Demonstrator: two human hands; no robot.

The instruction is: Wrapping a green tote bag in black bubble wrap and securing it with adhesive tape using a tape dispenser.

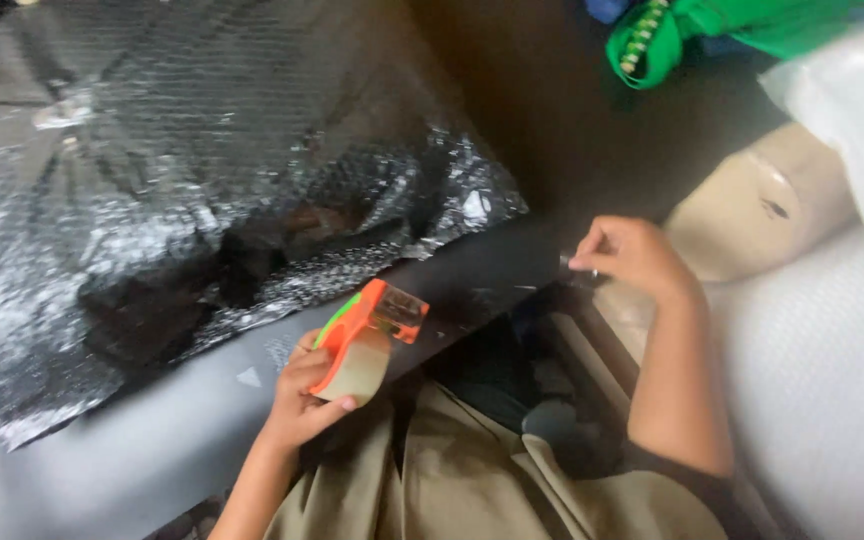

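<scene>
Head cam: left hand [302, 395] is wrapped tight around an orange plastic tape dispenser with a green handle strip [367, 335], roll of tan tape sitting right by the thumb. The dispenser's clear-ish cutter end pokes up and away from the grip, over the grey table edge [152, 440]. Right hand [632, 258] has its fingertips pinched together, maybe on a strip of tape, too blurry to tell. Crinkly black bubble wrap sheet [182, 190] lies beyond the dispenser.

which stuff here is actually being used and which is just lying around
In use:
left hand holding tape dispenser
right hand pinching clear tape end
black bubble wrap on grey table

Lying about:
green item
white wrap
beige object
</scene>
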